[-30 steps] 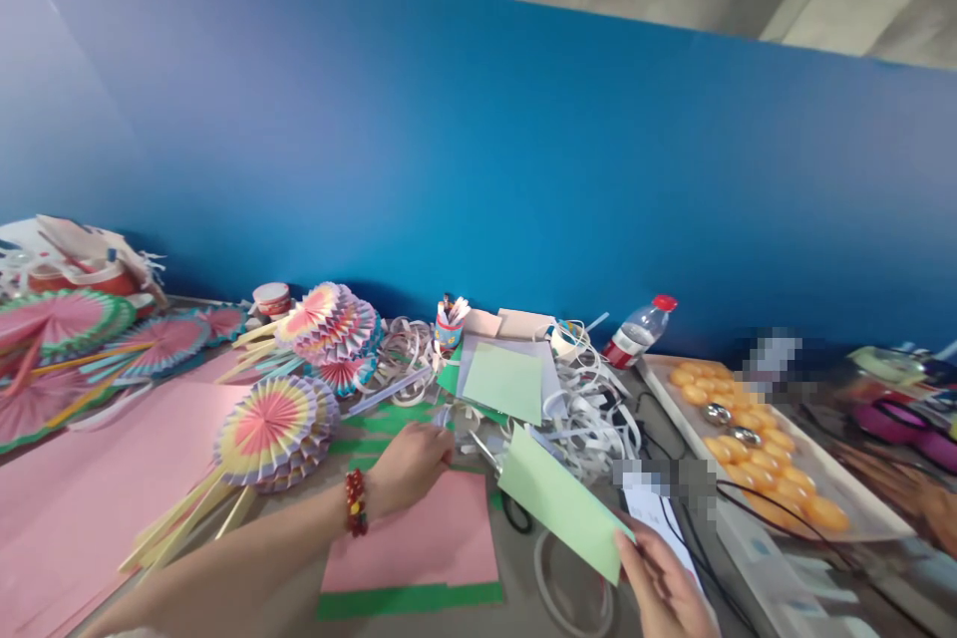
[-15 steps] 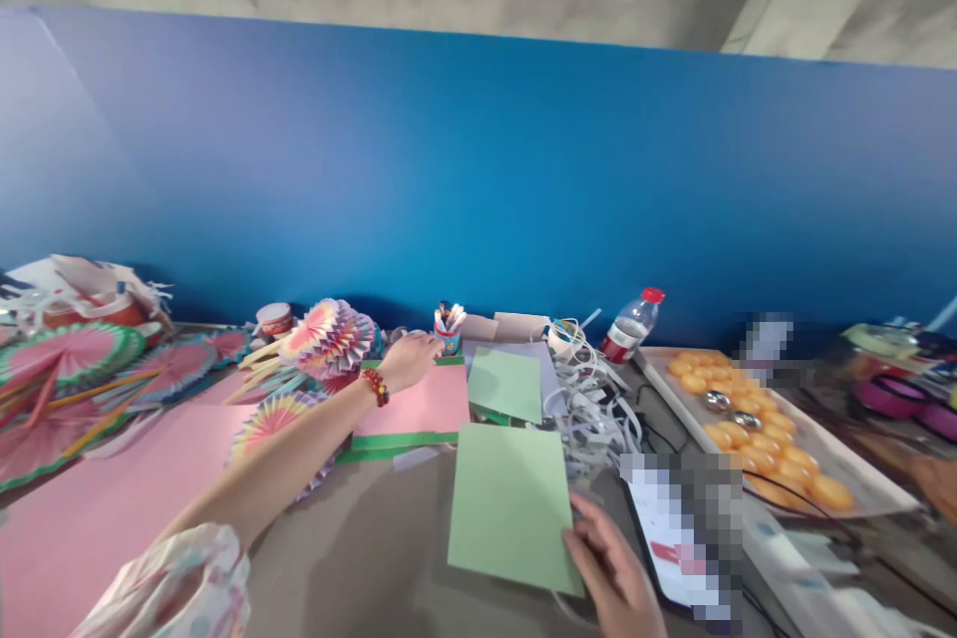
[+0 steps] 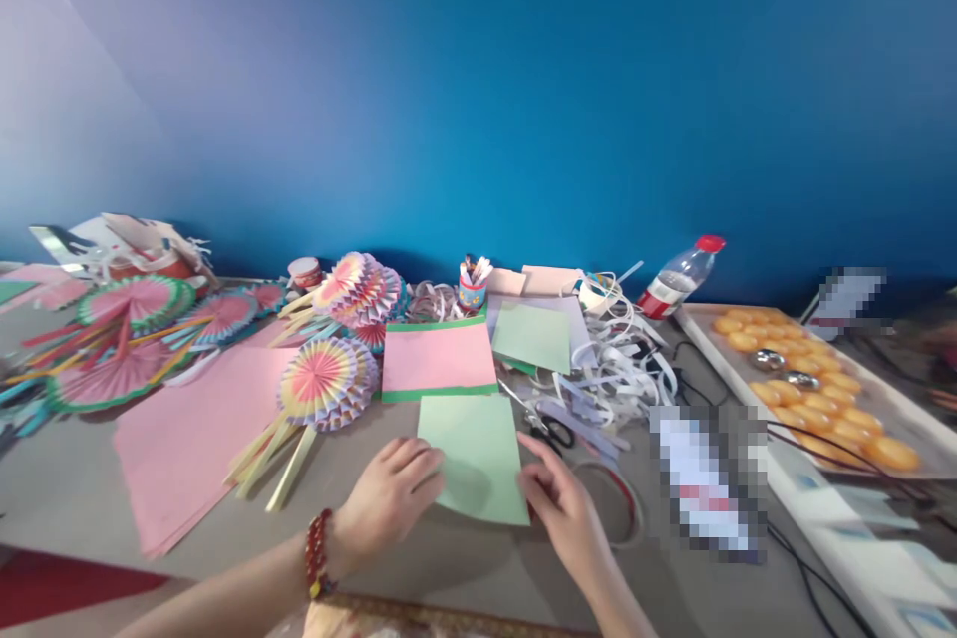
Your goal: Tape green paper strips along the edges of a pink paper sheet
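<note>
A light green sheet of paper (image 3: 471, 449) lies in front of me, its lower part between my two hands. My left hand (image 3: 393, 493), with a red bead bracelet at the wrist, is closed at the paper's left edge; its fingertips overlap the sheet, and what they pinch is hidden. My right hand (image 3: 557, 493) grips the right edge between thumb and fingers, its index finger stretched along the side. Just behind lies a pink sheet with green borders (image 3: 438, 357). Black-handled scissors (image 3: 554, 432) rest near the green paper's upper right corner.
Pleated paper fans (image 3: 325, 381) and large pink sheets (image 3: 194, 439) lie at left. A pen cup (image 3: 473, 291), another green sheet (image 3: 532, 334), white paper strips (image 3: 609, 369) and a bottle (image 3: 680, 277) stand or lie behind. A phone (image 3: 703, 483), cables and a tray of orange domes (image 3: 695, 321) are at right.
My left hand has drawn back from beside the pen cup to the green paper's left edge. My right hand stays at its right edge. The view has tilted down.
</note>
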The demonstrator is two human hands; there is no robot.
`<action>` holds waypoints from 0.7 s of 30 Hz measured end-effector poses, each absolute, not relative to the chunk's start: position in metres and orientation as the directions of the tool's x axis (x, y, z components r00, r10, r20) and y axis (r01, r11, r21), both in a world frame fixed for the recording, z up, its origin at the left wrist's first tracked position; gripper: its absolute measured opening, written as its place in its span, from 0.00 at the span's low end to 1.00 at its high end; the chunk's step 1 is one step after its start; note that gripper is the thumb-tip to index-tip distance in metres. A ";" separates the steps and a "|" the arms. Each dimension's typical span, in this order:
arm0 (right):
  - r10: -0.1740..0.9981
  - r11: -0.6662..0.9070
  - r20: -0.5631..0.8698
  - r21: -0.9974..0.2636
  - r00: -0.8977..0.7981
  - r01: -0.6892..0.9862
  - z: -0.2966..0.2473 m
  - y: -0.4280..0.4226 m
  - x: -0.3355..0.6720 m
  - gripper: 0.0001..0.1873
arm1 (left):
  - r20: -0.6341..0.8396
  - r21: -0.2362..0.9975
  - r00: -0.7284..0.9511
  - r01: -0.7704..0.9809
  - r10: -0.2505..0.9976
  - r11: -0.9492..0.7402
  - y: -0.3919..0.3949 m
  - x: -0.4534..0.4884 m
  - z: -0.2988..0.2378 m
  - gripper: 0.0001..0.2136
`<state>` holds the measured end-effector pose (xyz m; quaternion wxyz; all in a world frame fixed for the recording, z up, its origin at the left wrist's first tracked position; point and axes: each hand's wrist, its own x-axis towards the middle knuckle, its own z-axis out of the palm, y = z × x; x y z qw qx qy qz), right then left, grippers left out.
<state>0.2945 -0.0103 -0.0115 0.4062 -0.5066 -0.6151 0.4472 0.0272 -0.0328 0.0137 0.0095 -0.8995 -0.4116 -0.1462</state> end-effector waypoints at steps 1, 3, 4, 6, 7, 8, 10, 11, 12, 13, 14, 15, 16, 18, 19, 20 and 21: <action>0.978 0.170 0.115 -0.923 -0.174 0.346 -0.011 -0.011 0.291 0.24 | 0.274 0.085 0.598 0.765 0.753 -0.638 -0.035 0.021 0.011 0.07; 0.936 0.351 0.278 -0.773 -0.215 0.529 -0.006 -0.016 0.287 0.21 | 0.268 0.056 0.572 0.794 0.775 -0.605 -0.038 0.011 0.005 0.09; 0.904 0.428 0.338 -0.682 -0.264 0.593 -0.003 -0.019 0.285 0.21 | 0.260 0.056 0.569 0.798 0.780 -0.600 -0.040 0.007 0.003 0.10; 0.833 0.553 0.355 -0.548 -0.425 0.627 0.003 -0.026 0.283 0.21 | 0.246 0.090 0.572 0.791 0.783 -0.606 -0.044 0.003 -0.002 0.11; 0.801 0.596 0.332 -0.510 -0.497 0.620 0.004 -0.030 0.281 0.20 | 0.241 0.116 0.574 0.784 0.783 -0.610 -0.047 0.002 -0.003 0.12; 0.775 0.626 0.306 -0.486 -0.553 0.610 0.005 -0.032 0.279 0.18 | 0.239 0.142 0.574 0.777 0.783 -0.613 -0.049 0.002 -0.004 0.12; 0.750 0.651 0.269 -0.457 -0.604 0.606 0.004 -0.035 0.276 0.11 | 0.233 0.185 0.566 0.773 0.791 -0.607 -0.052 0.002 -0.005 0.13; 0.745 0.658 0.264 -0.449 -0.613 0.605 0.002 -0.035 0.275 0.08 | 0.229 0.198 0.559 0.775 0.797 -0.600 -0.053 0.002 -0.006 0.12; 0.741 0.661 0.263 -0.446 -0.618 0.603 0.001 -0.035 0.274 0.07 | 0.226 0.212 0.551 0.777 0.803 -0.593 -0.053 0.002 -0.006 0.12; 0.739 0.663 0.264 -0.447 -0.620 0.600 0.000 -0.033 0.273 0.08 | 0.224 0.231 0.542 0.778 0.810 -0.585 -0.054 0.001 -0.006 0.11; 0.738 0.663 0.267 -0.453 -0.619 0.596 -0.001 -0.032 0.274 0.08 | 0.225 0.253 0.533 0.777 0.816 -0.577 -0.054 0.000 -0.006 0.11; 0.739 0.662 0.271 -0.462 -0.617 0.591 -0.001 -0.030 0.274 0.08 | 0.229 0.278 0.523 0.773 0.821 -0.570 -0.055 -0.001 -0.006 0.11; 0.741 0.658 0.272 -0.474 -0.614 0.584 -0.001 -0.028 0.275 0.07 | 0.234 0.299 0.513 0.770 0.826 -0.563 -0.055 -0.003 -0.006 0.11; 0.751 0.642 0.268 -0.508 -0.603 0.574 0.000 -0.025 0.276 0.07 | 0.245 0.325 0.490 0.771 0.836 -0.547 -0.055 -0.006 -0.006 0.11; 0.756 0.633 0.264 -0.527 -0.598 0.567 0.000 -0.023 0.277 0.07 | 0.245 0.335 0.479 0.774 0.843 -0.537 -0.054 -0.008 -0.005 0.11; 0.761 0.624 0.259 -0.544 -0.594 0.561 0.001 -0.021 0.277 0.07 | 0.239 0.350 0.464 0.778 0.853 -0.522 -0.053 -0.009 -0.005 0.11; 0.766 0.614 0.252 -0.560 -0.591 0.556 0.001 -0.020 0.277 0.08 | 0.228 0.372 0.445 0.782 0.866 -0.500 -0.053 -0.009 -0.004 0.10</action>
